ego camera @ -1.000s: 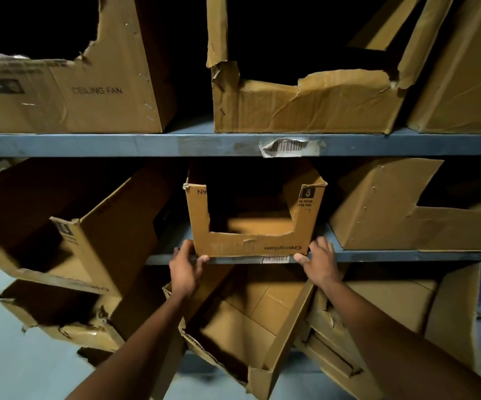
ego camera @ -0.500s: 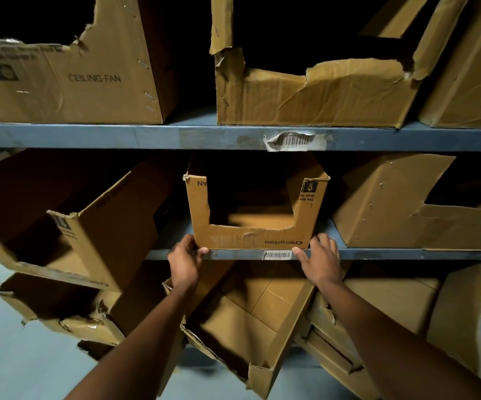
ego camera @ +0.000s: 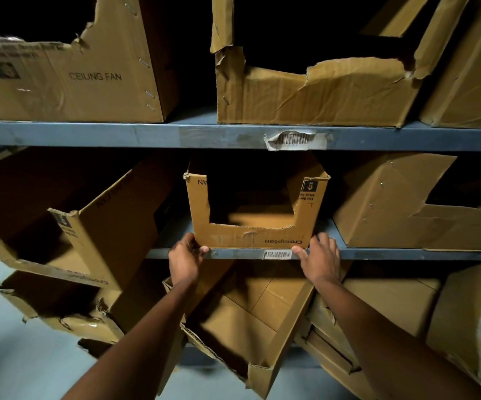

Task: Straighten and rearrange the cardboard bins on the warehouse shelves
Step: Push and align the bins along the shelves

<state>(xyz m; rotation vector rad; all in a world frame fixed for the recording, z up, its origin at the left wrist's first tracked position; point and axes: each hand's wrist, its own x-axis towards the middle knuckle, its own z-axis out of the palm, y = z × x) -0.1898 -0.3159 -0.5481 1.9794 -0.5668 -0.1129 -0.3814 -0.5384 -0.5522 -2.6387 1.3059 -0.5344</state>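
Observation:
A small cardboard bin [ego camera: 255,238] with a cut-out front and upside-down "Crompton" print stands upright in the middle of the middle shelf [ego camera: 406,254], its front at the shelf's edge. My left hand [ego camera: 184,258] grips its lower left corner, thumb on the front face. My right hand [ego camera: 318,256] grips its lower right corner, thumb on the shelf lip. To the left a large bin [ego camera: 112,226] hangs tilted off the shelf. A bin [ego camera: 406,215] on the right sits skewed.
The top shelf [ego camera: 118,134] carries a "CEILING FAN" bin [ego camera: 69,85], a torn bin [ego camera: 314,96] and another at far right. Below, several crumpled bins [ego camera: 250,321] lean out over the grey floor [ego camera: 8,365]. Barcode labels stick on both shelf edges.
The small bin has slid back a little on the shelf, both hands still at its lower corners. The view has shifted slightly closer.

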